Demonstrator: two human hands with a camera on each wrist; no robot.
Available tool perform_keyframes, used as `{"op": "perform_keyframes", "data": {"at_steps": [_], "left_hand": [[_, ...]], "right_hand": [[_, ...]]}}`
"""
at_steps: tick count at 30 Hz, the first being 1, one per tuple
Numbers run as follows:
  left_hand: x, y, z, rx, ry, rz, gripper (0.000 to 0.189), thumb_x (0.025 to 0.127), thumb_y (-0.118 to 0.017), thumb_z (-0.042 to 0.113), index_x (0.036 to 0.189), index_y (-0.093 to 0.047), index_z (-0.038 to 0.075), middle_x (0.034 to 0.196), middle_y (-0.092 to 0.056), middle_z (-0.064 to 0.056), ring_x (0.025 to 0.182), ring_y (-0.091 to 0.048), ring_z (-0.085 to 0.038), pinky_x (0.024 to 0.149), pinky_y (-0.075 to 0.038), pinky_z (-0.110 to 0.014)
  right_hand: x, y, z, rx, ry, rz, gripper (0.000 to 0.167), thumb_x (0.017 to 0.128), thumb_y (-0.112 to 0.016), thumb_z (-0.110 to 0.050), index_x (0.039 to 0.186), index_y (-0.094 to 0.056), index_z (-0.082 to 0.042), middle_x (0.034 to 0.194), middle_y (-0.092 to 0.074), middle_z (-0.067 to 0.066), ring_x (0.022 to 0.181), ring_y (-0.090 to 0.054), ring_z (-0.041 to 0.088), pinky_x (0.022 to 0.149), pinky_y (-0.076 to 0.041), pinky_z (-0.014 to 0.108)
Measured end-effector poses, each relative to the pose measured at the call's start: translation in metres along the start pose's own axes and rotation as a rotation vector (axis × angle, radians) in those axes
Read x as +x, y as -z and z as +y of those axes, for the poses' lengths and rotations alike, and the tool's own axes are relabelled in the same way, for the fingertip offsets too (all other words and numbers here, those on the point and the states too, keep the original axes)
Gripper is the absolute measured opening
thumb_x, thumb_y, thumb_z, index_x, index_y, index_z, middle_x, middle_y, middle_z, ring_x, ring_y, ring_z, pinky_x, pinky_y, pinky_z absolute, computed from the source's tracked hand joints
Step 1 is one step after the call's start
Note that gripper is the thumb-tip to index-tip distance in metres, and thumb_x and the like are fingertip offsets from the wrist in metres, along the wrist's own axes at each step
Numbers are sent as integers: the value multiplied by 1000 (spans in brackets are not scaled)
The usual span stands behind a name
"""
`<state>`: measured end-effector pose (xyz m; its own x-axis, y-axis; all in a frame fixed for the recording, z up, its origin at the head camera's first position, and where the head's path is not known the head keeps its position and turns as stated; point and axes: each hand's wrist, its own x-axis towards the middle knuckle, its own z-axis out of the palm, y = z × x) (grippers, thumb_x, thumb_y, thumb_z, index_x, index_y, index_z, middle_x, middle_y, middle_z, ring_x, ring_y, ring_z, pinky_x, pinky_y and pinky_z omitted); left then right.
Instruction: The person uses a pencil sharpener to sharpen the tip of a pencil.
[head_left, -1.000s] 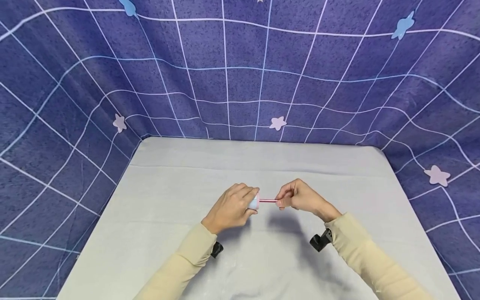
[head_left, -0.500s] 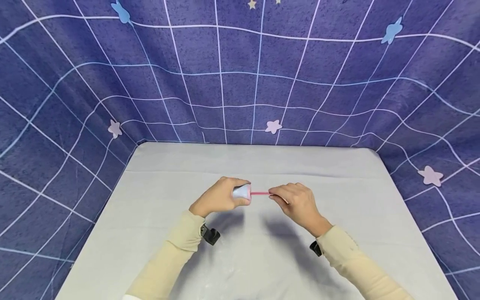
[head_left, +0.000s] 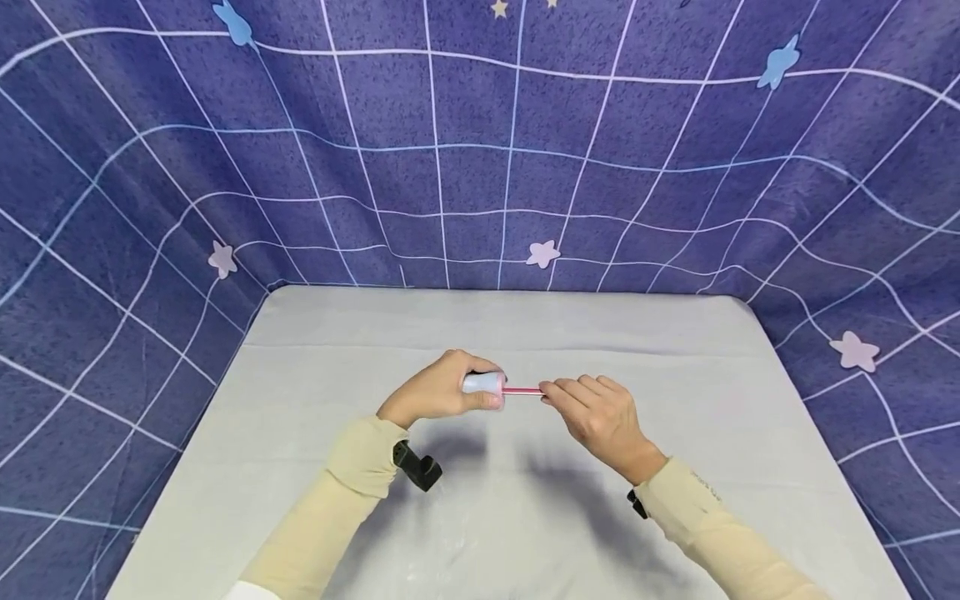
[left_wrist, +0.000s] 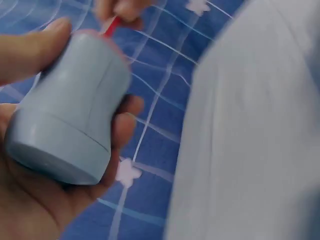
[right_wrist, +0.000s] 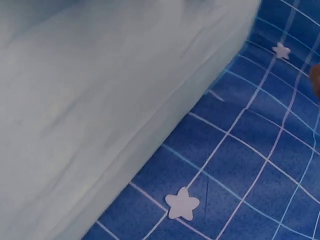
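From my head, above the surface, my left hand grips the pale container; my right hand pinches the red rod at its three o'clock. From my left wrist, I'm seemingly working the rod at one o'clock, which calls for straight alignment.

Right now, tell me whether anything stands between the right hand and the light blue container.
Only the thin red stick spans the gap: the right hand pinches its outer end, and it runs straight to the light blue container held in the left hand. Nothing else visible stands between them.
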<state>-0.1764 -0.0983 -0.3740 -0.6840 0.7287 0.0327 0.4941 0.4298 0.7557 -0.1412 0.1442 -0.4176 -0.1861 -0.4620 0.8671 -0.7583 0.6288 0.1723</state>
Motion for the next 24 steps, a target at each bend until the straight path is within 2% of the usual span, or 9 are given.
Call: {"op": "perform_keyframes", "data": {"at_steps": [2, 4, 8, 12, 15, 17, 19, 21, 24], "left_hand": [[-1, -3, 4, 126, -28, 62, 30, 82, -74, 20, 107, -68, 5, 89, -68, -2, 75, -58, -9, 70, -50, -23], [-2, -7, 6, 255, -67, 124, 36, 79, -76, 20, 110, -66, 4, 90, -68, -3, 77, -59, -12, 72, -51, -27], [-4, -23, 4, 451, -169, 268, 50, 74, -80, 22, 116, -64, -1, 101, -69, -9, 91, -64, -20, 85, -52, -34], [-7, -42, -2, 660, -368, 433, 53, 74, -79, 26, 115, -63, -4, 104, -68, -11, 92, -63, -22, 86, -51, -33], [-7, -51, -7, 804, -537, 554, 50, 78, -74, 29, 113, -63, -5, 101, -67, -11, 89, -62, -22, 85, -51, -32], [-7, -55, -11, 863, -615, 604, 47, 83, -68, 29, 113, -62, -6, 100, -66, -12, 88, -62, -22, 84, -51, -32], [-9, -56, -13, 898, -647, 614, 47, 83, -68, 30, 113, -62, -7, 99, -67, -12, 88, -62, -22, 85, -51, -32], [-12, -56, -14, 914, -627, 584, 49, 83, -70, 31, 113, -62, -7, 99, -67, -11, 88, -62, -21, 85, -51, -31], [-16, -52, -14, 901, -542, 518, 54, 77, -76, 31, 115, -62, -5, 100, -67, -9, 87, -62, -19, 84, -51, -30]], "right_hand": [[2, 3, -3, 80, -103, -67, 20, 94, -59, -20, 87, -73, -7, 71, -68, -2, 50, -52, 9, 41, -38, 20], [6, 7, -5, 177, -239, -173, 15, 91, -64, -19, 86, -74, -8, 68, -67, -3, 48, -49, 6, 40, -38, 19], [19, 18, -1, 433, -605, -454, 7, 81, -73, -11, 86, -76, -8, 65, -67, -2, 47, -44, 1, 41, -35, 18], [27, 23, 14, 806, -994, -724, 11, 83, -69, -4, 90, -74, 4, 63, -66, 3, 48, -46, 2, 44, -33, 18], [25, 21, 24, 1034, -1175, -860, 18, 86, -65, -4, 94, -70, 12, 61, -64, 1, 45, -40, 2, 43, -29, 17], [22, 20, 28, 1109, -1225, -914, 22, 88, -64, -7, 96, -69, 12, 59, -62, -4, 41, -32, 2, 40, -25, 16], [19, 18, 28, 1124, -1231, -935, 23, 88, -64, -9, 97, -69, 11, 58, -62, -6, 41, -31, 2, 40, -24, 16], [16, 16, 26, 1112, -1201, -923, 22, 88, -64, -9, 96, -69, 10, 60, -63, -4, 41, -31, 2, 40, -24, 16], [13, 12, 18, 1029, -1107, -872, 19, 87, -65, -8, 95, -70, 8, 64, -67, 2, 44, -39, 1, 42, -30, 17]]}}
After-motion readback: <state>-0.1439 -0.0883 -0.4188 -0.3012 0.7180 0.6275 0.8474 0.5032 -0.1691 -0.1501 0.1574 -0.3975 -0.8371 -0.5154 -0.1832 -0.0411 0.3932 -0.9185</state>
